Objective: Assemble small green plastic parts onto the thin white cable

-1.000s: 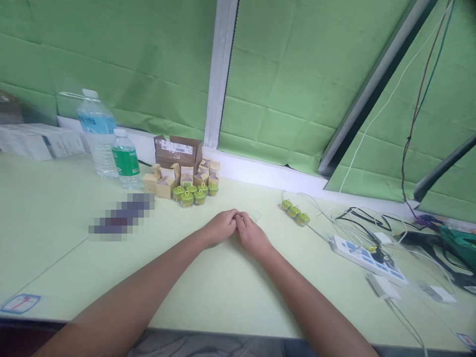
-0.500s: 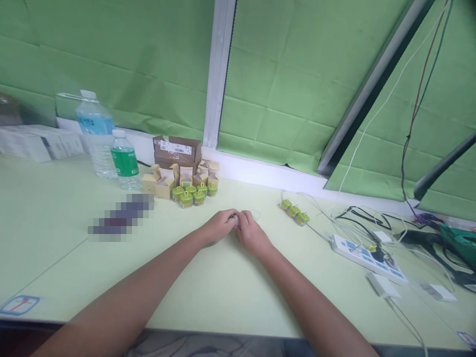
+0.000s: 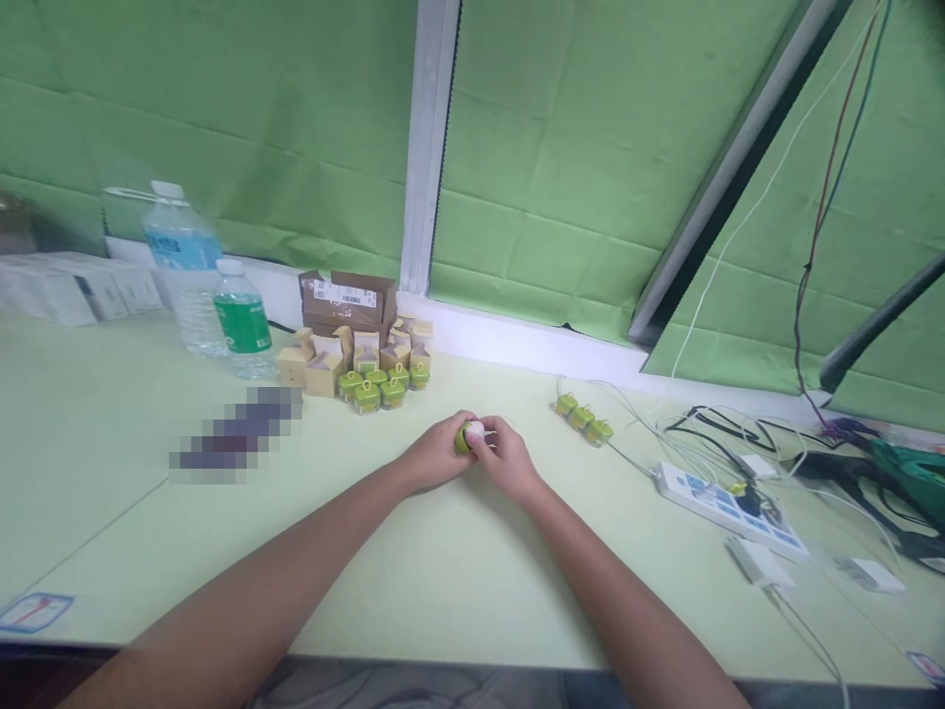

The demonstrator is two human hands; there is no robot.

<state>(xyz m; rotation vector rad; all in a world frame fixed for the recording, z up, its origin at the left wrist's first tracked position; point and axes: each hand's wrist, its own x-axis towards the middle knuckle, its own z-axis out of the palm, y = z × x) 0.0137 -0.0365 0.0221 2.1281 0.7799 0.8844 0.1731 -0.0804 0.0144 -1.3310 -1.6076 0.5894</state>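
on the pale green table [image 3: 561, 611], left hand [image 3: 434, 453] and right hand [image 3: 508, 461] clamp one green jar [image 3: 464, 439]; six more jars [image 3: 378, 387] sit left, three jars [image 3: 582, 418] right.

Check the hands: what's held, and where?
A small green-and-white item, held at the fingertips of both hands: the left hand on its green side, the right hand at its white end.

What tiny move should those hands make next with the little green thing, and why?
Maybe slowly turn the small green piece with the left hand, so the white bit shows better. The fingers of the right hand sit against that bit, hiding how the two join.
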